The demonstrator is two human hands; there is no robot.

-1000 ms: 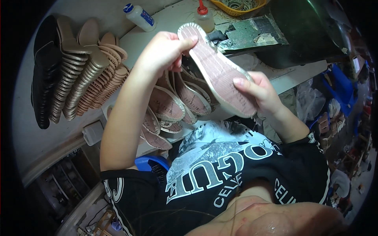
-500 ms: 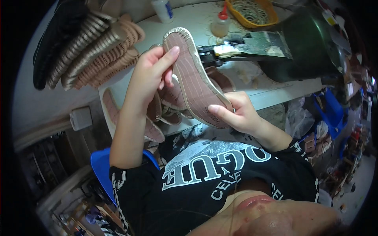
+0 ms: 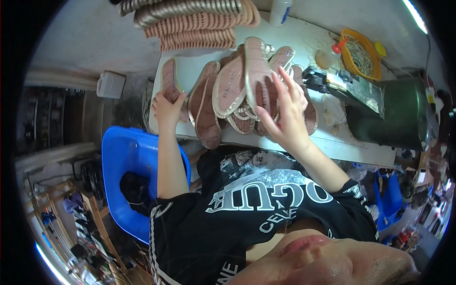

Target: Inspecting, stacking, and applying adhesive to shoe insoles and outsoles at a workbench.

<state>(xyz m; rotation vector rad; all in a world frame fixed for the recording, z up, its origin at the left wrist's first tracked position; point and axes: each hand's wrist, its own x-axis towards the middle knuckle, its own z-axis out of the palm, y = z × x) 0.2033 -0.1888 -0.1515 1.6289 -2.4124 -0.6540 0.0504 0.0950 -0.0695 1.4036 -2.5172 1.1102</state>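
Note:
Near the table's left edge, my left hand [image 3: 167,108] grips a pinkish-brown shoe sole [image 3: 169,78], the thumb along one side and the fingers along the other. My right hand [image 3: 289,114] has its fingers spread and nothing between them. It is over a sole with pale metallic edging [image 3: 255,61] on top of the pile; whether they touch is unclear. Several similar soles overlap in the middle of the table, among them a broad one [image 3: 230,88] and a darker one [image 3: 207,121].
Stacked ribbed pieces [image 3: 197,23] in metallic and pink stand at the back left. A white bottle [image 3: 280,12], a red-topped bottle [image 3: 327,58], a yellow basket [image 3: 349,54] of thin strands and a dark machine [image 3: 387,111] line the back and right. A blue chair [image 3: 114,161] is beside me.
The sole that both hands held up has left my right hand, which is now open over the pile. My left hand has moved down and left onto a sole on the table. The view has shifted.

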